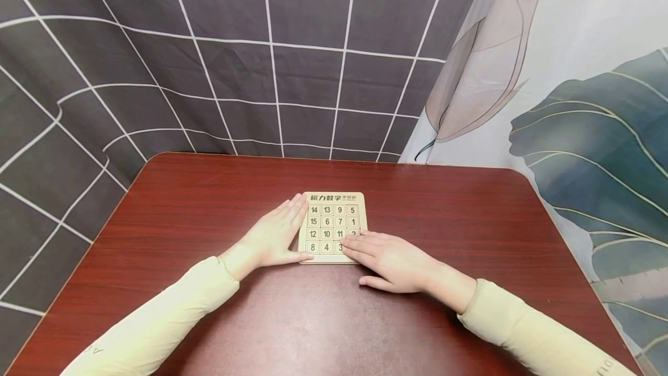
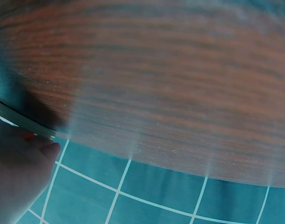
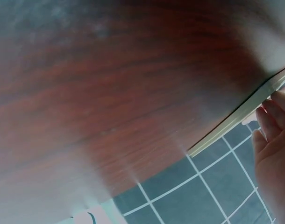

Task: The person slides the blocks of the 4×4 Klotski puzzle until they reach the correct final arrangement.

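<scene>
A pale number slide puzzle (image 1: 334, 222) lies flat on the table, with Chinese lettering along its top edge. Rows of square numbered tiles fill it; the lower right corner is hidden by fingers. Along its left edge rests my left hand (image 1: 275, 234), fingers straight and the thumb at the lower left corner. My right hand (image 1: 394, 260) touches the tiles at the lower right with extended fingertips, its thumb apart on the table side. The right wrist view shows the puzzle's side edge (image 3: 236, 116) beside the fingers (image 3: 273, 116). In the left wrist view the left hand (image 2: 21, 172) is dark.
The glossy reddish-brown table (image 1: 209, 190) has rounded far corners. Behind it hangs a dark grey curtain (image 1: 308, 74) with a white grid, and at the right a pale curtain (image 1: 563, 149) with large leaf prints.
</scene>
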